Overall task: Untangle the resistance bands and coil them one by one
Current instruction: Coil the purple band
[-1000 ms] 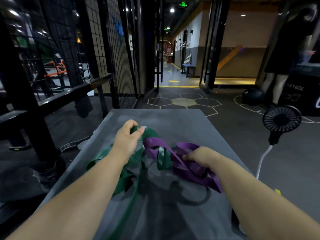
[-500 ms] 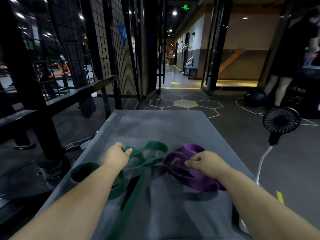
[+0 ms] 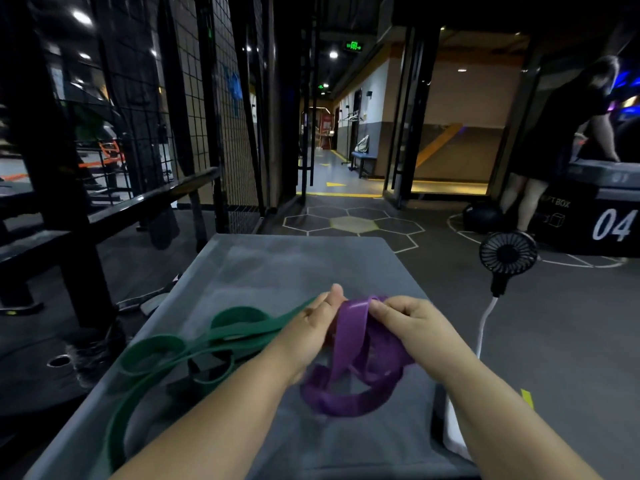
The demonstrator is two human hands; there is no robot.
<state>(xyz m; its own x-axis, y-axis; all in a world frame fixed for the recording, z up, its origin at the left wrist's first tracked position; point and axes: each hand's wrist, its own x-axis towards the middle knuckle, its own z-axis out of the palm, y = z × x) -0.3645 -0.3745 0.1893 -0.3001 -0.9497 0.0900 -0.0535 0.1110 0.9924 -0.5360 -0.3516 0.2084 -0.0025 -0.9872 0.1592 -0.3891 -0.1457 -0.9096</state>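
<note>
Now the right hand (image 3: 412,320) pinched the purple band (image 3: 349,336) beside the green band (image 3: 242,327); the left hand (image 3: 311,330) fingers' hold was unclear; coiling looked next.

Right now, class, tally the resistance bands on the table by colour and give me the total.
green band: 1
purple band: 1
Total: 2
</note>
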